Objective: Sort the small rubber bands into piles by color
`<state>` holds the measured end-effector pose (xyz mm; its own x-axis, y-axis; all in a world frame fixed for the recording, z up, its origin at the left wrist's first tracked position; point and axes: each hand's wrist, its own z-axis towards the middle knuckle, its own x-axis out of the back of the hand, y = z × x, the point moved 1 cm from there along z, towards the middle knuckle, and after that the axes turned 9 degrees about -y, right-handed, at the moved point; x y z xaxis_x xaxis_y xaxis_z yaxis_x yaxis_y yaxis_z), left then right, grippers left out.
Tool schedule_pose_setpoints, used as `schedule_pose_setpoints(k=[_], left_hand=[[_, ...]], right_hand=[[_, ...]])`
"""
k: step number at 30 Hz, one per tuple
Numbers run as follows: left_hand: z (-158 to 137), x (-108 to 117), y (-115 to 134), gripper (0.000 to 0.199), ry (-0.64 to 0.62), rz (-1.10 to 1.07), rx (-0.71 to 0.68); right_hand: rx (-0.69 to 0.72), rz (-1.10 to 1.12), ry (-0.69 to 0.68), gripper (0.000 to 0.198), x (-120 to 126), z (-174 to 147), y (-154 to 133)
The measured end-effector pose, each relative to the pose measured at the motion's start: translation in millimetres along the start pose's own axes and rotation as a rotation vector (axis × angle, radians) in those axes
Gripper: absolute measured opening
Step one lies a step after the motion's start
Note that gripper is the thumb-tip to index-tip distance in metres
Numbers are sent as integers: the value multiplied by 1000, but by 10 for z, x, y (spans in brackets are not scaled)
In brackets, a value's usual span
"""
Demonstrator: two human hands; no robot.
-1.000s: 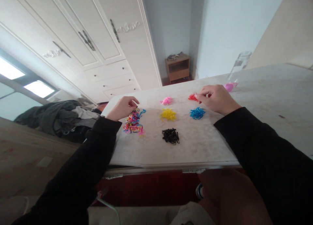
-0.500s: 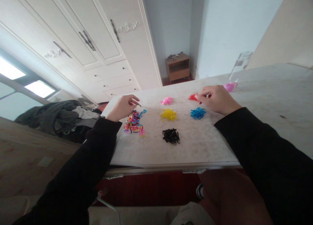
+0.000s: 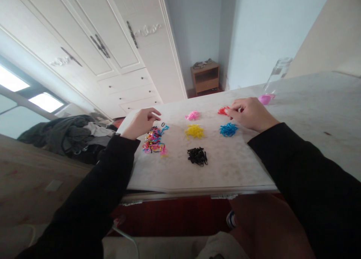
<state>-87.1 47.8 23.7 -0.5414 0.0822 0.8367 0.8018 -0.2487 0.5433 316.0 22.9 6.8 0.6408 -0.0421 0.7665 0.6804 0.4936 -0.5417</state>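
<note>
My left hand (image 3: 141, 123) hovers at the far edge of a mixed heap of small coloured rubber bands (image 3: 153, 140), thumb and fingers apart with nothing between them. Just off its fingertips lies a single black rubber band (image 3: 163, 124), near some blue ones. At the red rubber band pile (image 3: 223, 110), my right hand (image 3: 244, 113) has its thumb and fingers pinched together; whatever is between them is hidden. Closer to me than that hand is the blue pile (image 3: 228, 129). Pink (image 3: 193, 115), yellow (image 3: 194, 131) and black (image 3: 197, 156) piles lie between my hands.
The white table (image 3: 225, 168) carries all the piles. Beyond my right hand stands a clear glass bottle (image 3: 278, 76) with a pink object (image 3: 265, 99) by its base. Dark clothes (image 3: 70, 137) are heaped left of the table, and a wooden nightstand (image 3: 207, 78) stands behind it.
The black rubber band that was at my left fingertips now lies apart from them, and those fingers have opened. My right hand has stayed at the red pile.
</note>
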Motion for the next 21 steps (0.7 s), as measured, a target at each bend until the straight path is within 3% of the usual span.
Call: schedule_pose_setpoints(k=[10,21], left_hand=[[16,-155,90,21,-132,1,-209],[14,-115,30,19,-173,93,-191]], right_hand=[[-38,1,-20,34,-3,5,-24],[-30,-17,-34,40,12,-10,-40]])
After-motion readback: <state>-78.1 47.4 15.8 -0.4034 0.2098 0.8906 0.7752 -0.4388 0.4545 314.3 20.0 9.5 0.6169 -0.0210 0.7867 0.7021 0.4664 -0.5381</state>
